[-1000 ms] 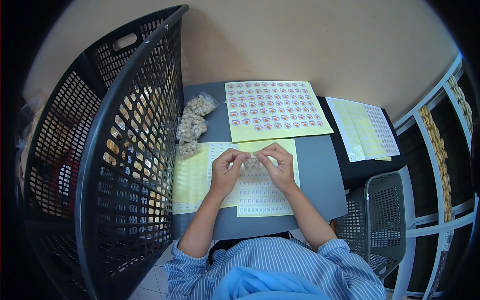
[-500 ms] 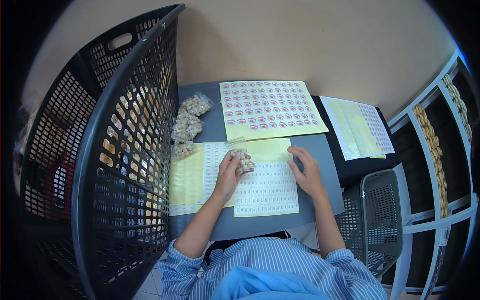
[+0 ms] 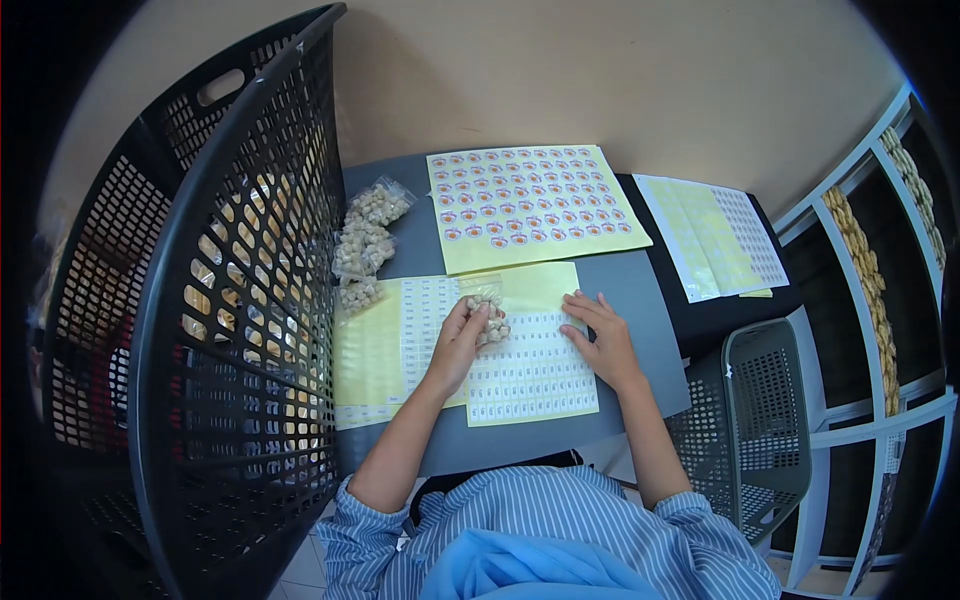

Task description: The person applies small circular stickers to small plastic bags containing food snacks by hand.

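In my left hand point(image 3: 460, 338) is a small clear bag of pale, nut-like pieces point(image 3: 493, 328), held over a yellow-backed sheet of small white labels point(image 3: 530, 385). My right hand point(image 3: 603, 345) has its fingers apart at the upper right edge of that sheet, with nothing visible in it. Another label sheet point(image 3: 370, 345) lies partly beneath, to the left. Several similar filled bags point(image 3: 365, 235) are grouped at the table's left side. Behind the labels lies a yellow sheet of round red-and-orange stickers point(image 3: 530, 200).
A large dark perforated basket point(image 3: 240, 290) rises along the left side of the grey table point(image 3: 440, 455). To the right are further sticker sheets point(image 3: 710, 240) on a black surface, a green-grey basket point(image 3: 770, 420) lower down, and a white rack point(image 3: 860, 300) with braided strands.
My right hand has come down onto the label sheet's edge. The bag in my left hand sits slightly lower against the sheet. The camera view has shifted slightly.
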The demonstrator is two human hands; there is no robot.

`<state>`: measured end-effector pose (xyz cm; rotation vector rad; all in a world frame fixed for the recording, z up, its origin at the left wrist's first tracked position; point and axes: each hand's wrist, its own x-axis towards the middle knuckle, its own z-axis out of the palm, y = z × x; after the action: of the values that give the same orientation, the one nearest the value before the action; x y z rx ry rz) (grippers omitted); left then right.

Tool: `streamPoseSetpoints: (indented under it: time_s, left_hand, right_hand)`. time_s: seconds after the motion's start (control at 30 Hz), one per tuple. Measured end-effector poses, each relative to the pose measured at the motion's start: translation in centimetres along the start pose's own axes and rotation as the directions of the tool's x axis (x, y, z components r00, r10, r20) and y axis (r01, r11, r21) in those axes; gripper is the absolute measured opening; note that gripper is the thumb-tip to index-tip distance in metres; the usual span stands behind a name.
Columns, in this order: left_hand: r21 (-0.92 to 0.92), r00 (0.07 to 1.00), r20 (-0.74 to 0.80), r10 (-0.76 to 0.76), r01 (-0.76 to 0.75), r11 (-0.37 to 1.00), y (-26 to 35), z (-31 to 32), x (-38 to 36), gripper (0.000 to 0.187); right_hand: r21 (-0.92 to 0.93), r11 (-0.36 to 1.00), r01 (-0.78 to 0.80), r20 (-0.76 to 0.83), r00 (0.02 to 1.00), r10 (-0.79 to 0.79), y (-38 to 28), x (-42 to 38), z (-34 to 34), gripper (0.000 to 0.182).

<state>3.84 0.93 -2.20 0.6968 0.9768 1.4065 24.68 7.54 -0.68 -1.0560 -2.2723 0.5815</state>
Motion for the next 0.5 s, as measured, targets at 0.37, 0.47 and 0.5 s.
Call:
streamPoseSetpoints:
  time_s: [0.37,0.47,0.5]
  left_hand:
    - [0.018,1.000,0.007,-0.016,0.016,1.000,0.22,0.15,-0.16,0.020]
    - [0.023,1.000,0.008,-0.013,0.012,1.000,0.32,0.21,-0.15,0.020]
    - [0.023,1.000,0.013,-0.010,0.010,1.000,0.30,0.20,-0.16,0.020]
  right_hand:
    - [0.037,0.999,0.010,-0.067,0.998,-0.007,0.05,0.01,0.20,0.019]
    - [0.046,0.999,-0.007,-0.065,0.998,0.010,-0.11,0.04,0.17,0.019]
    - [0.044,0.999,-0.005,-0.065,0.998,0.008,-0.19,0.05,0.13,0.019]
